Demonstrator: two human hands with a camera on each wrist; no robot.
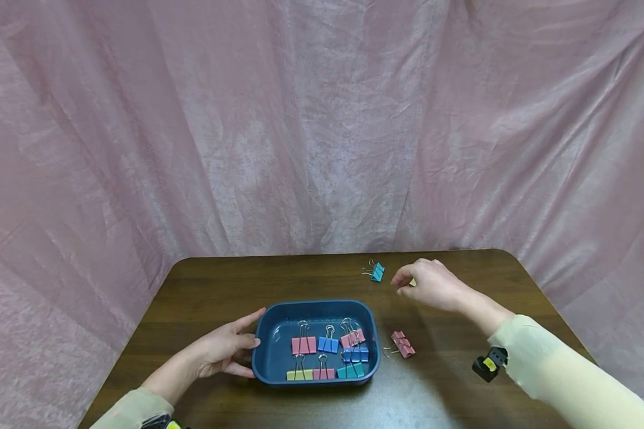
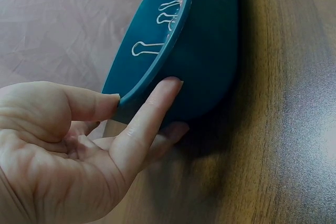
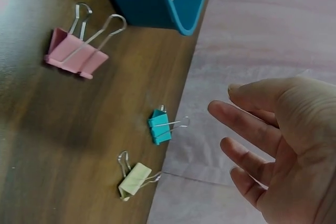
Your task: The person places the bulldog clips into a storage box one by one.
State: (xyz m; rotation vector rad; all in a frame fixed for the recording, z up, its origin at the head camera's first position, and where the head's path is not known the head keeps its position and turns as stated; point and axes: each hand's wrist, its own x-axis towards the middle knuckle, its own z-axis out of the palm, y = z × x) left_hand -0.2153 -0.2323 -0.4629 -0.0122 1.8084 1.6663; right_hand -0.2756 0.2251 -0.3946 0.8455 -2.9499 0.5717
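Note:
A blue tray (image 1: 316,383) on the table holds several pink, blue, yellow and teal binder clips. My left hand (image 1: 225,348) holds the tray's left end, with digits at the rim and against the outer wall (image 2: 210,51). To the tray's right, my right hand (image 1: 432,285) hovers above the table, fingers loosely bent and nothing between them. Partly hidden below it lies a yellow binder clip (image 3: 135,179). A teal binder clip (image 1: 377,272) sits left of that hand, near the far edge. Closer to the tray is a pink binder clip (image 1: 403,344).
The brown wooden table (image 1: 214,286) has rounded far corners. Behind it hangs a pink curtain (image 1: 322,131). A black device with a yellow mark (image 1: 487,364) is strapped at the right wrist, beside a pale sleeve (image 1: 563,363).

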